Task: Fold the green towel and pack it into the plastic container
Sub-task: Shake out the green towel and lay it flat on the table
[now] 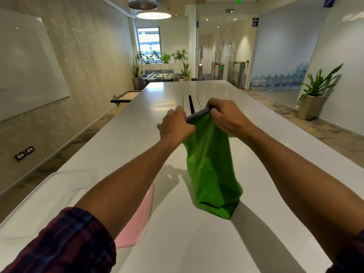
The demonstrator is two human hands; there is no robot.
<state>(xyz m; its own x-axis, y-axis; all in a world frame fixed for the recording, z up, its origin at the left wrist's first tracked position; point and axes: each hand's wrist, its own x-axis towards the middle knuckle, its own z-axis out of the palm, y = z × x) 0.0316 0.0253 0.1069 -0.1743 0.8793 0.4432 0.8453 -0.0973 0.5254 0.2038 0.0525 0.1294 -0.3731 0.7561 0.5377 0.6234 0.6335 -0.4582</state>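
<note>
Green towel (pixel 211 170) hangs folded over, held up above the white tabletop (pixel 177 243), its lower fold just reaching the surface. Left hand (pixel 175 128) and right hand (pixel 226 117) each have a closed grip on the towel's top edge, fingers curled round the cloth, the two hands near each other. Left of the towel, under the left forearm, sits a clear plastic container (pixel 59 186) with something pink (pixel 137 219) by it.
</note>
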